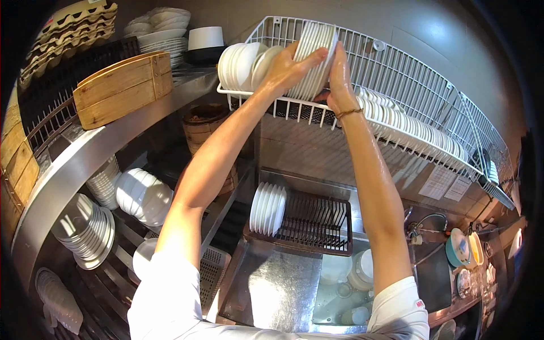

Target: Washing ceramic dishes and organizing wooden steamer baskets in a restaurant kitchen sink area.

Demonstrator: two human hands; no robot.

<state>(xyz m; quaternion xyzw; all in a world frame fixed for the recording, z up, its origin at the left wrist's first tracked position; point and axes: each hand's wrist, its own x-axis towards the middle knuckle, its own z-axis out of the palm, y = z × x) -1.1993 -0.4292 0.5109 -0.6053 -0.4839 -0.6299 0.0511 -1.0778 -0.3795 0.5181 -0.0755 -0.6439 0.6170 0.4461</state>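
Between my two raised hands is a stack of white plates (313,59), standing on edge at the wall-mounted white wire dish rack (408,72). My left hand (290,68) grips the stack from its left, with the thumb laid across the plate rims. On the other side, my right hand (340,78) presses flat against the outermost plate; part of its fingers is hidden. Left of the stack, several white dishes (240,66) stand in the rack. A long row of white plates (416,123) fills its right part. Both forearms look wet.
Below, a dark dish drainer (314,225) holds several white plates (267,208) beside a water-filled sink (340,293). A steel shelf (106,131) on the left carries a wooden box (123,91). Stacked bowls (144,195) sit under it. A faucet (418,229) is at right.
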